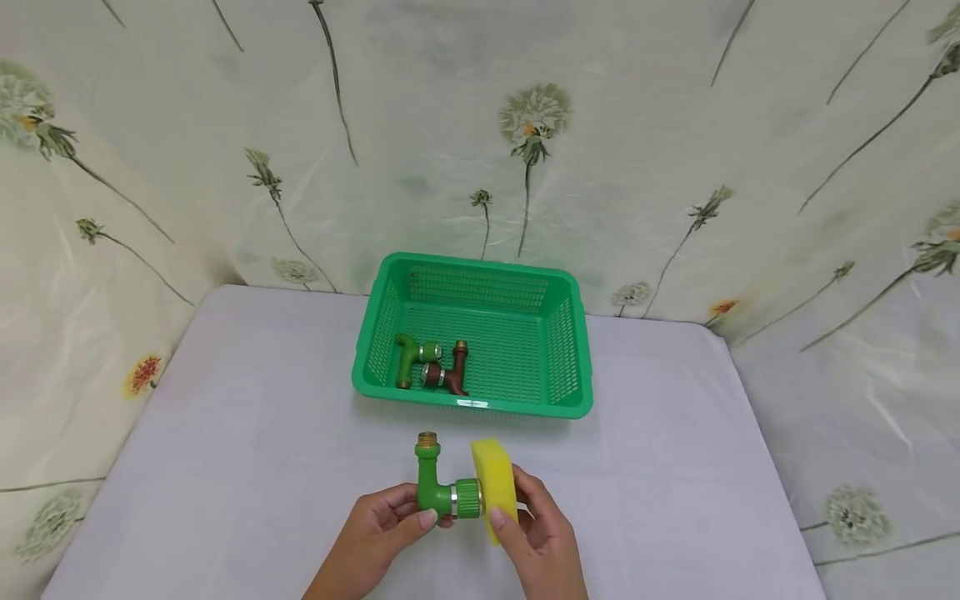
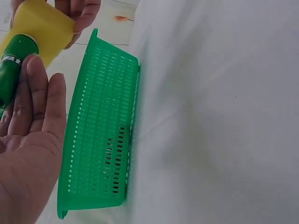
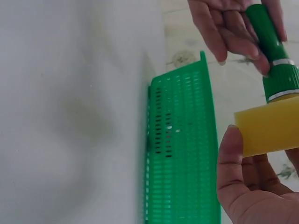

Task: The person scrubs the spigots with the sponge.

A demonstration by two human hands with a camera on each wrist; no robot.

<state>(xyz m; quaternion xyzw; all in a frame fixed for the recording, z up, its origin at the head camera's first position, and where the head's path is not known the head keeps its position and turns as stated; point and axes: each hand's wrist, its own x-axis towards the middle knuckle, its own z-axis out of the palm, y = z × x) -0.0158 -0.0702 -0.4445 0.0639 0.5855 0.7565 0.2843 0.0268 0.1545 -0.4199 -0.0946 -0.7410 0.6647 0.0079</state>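
Note:
My left hand (image 1: 386, 527) holds a green tap (image 1: 427, 483) between thumb and fingers, its brass threaded end pointing away from me. A yellow sponge (image 1: 495, 490) is gripped in my right hand (image 1: 546, 533), thumb on the near side and fingers behind. The sponge's flat face is against the ribbed round end of the tap. In the left wrist view the left fingers (image 2: 35, 93) lie straight under the tap. The right wrist view shows the right thumb (image 3: 231, 144) along the edge of the sponge (image 3: 268, 126).
Beyond the hands stands a green perforated basket (image 1: 472, 406) on a white-covered table (image 1: 660, 467). Inside, at its left, lie another green tap (image 1: 408, 357) and a brown tap (image 1: 456, 371). A flower-patterned cloth (image 1: 420, 125) hangs behind and at both sides.

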